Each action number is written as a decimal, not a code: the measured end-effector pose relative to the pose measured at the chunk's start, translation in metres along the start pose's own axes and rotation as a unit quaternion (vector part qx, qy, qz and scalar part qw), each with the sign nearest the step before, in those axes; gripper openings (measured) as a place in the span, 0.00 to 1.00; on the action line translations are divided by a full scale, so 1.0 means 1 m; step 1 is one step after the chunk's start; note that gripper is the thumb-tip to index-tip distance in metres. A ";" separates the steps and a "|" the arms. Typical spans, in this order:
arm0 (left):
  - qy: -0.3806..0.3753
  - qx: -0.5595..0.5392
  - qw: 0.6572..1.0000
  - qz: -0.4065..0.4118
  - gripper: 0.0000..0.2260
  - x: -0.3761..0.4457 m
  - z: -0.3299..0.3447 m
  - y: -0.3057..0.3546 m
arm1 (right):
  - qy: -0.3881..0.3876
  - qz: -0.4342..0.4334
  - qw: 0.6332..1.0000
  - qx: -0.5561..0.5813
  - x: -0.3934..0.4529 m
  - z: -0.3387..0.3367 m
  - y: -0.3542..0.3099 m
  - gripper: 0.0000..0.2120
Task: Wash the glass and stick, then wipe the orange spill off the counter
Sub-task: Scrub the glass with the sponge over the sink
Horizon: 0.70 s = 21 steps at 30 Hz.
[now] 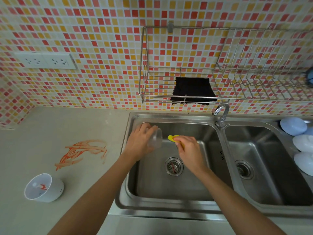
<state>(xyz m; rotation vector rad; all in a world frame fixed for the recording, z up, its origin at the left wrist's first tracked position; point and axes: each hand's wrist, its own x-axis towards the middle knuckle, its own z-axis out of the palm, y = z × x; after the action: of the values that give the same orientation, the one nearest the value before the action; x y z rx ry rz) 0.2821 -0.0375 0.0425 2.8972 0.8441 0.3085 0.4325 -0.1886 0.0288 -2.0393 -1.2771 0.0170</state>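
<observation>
Head view: your pale grey worktop [50, 126] carries the orange smeared spill [83, 153], unwiped. Over the steel left sink basin [169, 184] your left hand [138, 143] fingers grip the clear glass [155, 139] tilted, mouth toward your right hand [189, 148], closed on the yellow sponge [172, 137], so drips fall inside.

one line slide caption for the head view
Left hand tilts the glass over the sink; right hand holds a yellow sponge; orange spill remains.
</observation>
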 end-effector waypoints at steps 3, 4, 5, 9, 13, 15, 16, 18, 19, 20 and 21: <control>-0.016 0.074 0.997 0.025 0.37 -0.006 0.013 0.005 | -0.015 0.030 0.999 -0.017 -0.005 0.006 0.002 0.08; -0.015 0.097 0.995 0.035 0.39 -0.007 0.017 0.006 | -0.017 0.042 0.999 -0.017 -0.006 0.006 0.003 0.07; -0.011 0.112 0.993 0.043 0.40 -0.007 0.019 0.005 | -0.018 0.053 0.998 -0.015 -0.005 0.006 0.003 0.07; 0.005 0.113 0.993 0.044 0.41 -0.007 0.018 -0.003 | -0.029 0.105 0.994 0.019 -0.005 0.002 0.001 0.03; 0.005 0.034 0.999 -0.013 0.37 -0.006 0.011 -0.006 | -0.032 0.257 0.958 0.123 0.001 0.002 -0.007 0.03; 0.008 0.002 1.000 -0.029 0.37 -0.007 0.009 -0.006 | -0.020 0.349 0.906 0.241 0.006 0.004 -0.011 0.02; 0.010 -0.019 0.999 -0.038 0.37 -0.008 0.007 -0.007 | -0.003 0.389 0.860 0.331 0.009 0.004 -0.015 0.03; 0.016 -0.060 0.996 -0.057 0.38 -0.009 0.003 -0.009 | 0.005 0.433 0.747 0.504 0.013 0.000 -0.023 0.02; 0.020 -0.077 0.995 -0.062 0.39 -0.009 0.000 -0.010 | 0.003 0.435 0.713 0.551 0.014 -0.004 -0.027 0.02; 0.022 -0.095 0.993 -0.066 0.39 -0.010 -0.002 -0.011 | -0.004 0.430 0.693 0.578 0.016 -0.009 -0.032 0.04; 0.024 -0.113 0.991 -0.069 0.40 -0.010 -0.004 -0.013 | -0.012 0.419 0.681 0.600 0.018 -0.014 -0.038 0.06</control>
<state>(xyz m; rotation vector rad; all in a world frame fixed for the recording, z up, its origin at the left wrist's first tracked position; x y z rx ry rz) 0.2666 -0.0318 0.0432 2.6186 0.9453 0.4321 0.4171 -0.1731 0.0674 -1.1759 -0.0146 1.0241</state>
